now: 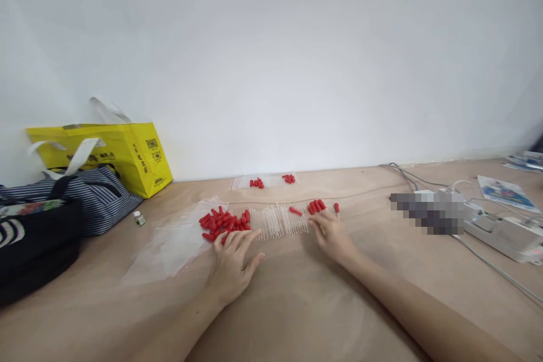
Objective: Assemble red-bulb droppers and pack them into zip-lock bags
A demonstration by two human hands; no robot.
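Observation:
My left hand (232,264) is open, with its fingers spread. Its fingertips reach the near edge of a heap of red rubber dropper caps (220,220) and the left end of a row of thin clear tubes (274,222). My right hand (333,237) has its fingers bent and somewhat apart at the row's right end; no held thing shows between them. Just beyond those fingers lie several red caps side by side (316,206). One red cap (295,211) rests across the tubes. A capped tube (336,209) lies right of my right hand.
Beneath the heap spreads a clear plastic bag (169,243). Another bag (241,182) with red caps is by the wall. A small bottle (139,218), a yellow bag (148,153) and dark bags (42,243) are left. A power strip (500,232) with cables stands right.

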